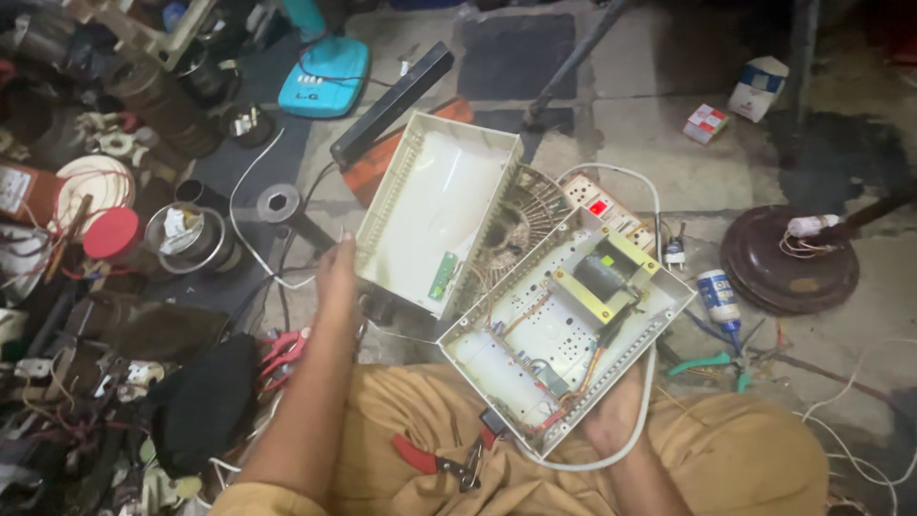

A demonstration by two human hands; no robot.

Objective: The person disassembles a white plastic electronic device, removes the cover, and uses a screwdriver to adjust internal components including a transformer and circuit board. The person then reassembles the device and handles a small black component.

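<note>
A white plastic device case lies open in two halves above my lap. My right hand (611,413) grips the lower half (516,358) from beneath; it holds a yellow-framed transformer (600,277), a circuit board and coloured wires. My left hand (336,275) reaches forward and touches the left edge of the empty lid half (435,205), which carries a small green board (442,275). Red-handled pliers (435,459) rest on my lap below the case.
A power strip (611,212) with white cable lies behind the case. A round brown fan base (788,258), a small bottle (718,296) and green-handled pliers (712,365) sit right. Dense clutter of coils, wires, tins (186,234) and parts fills the left; a black bar (392,103) lies ahead.
</note>
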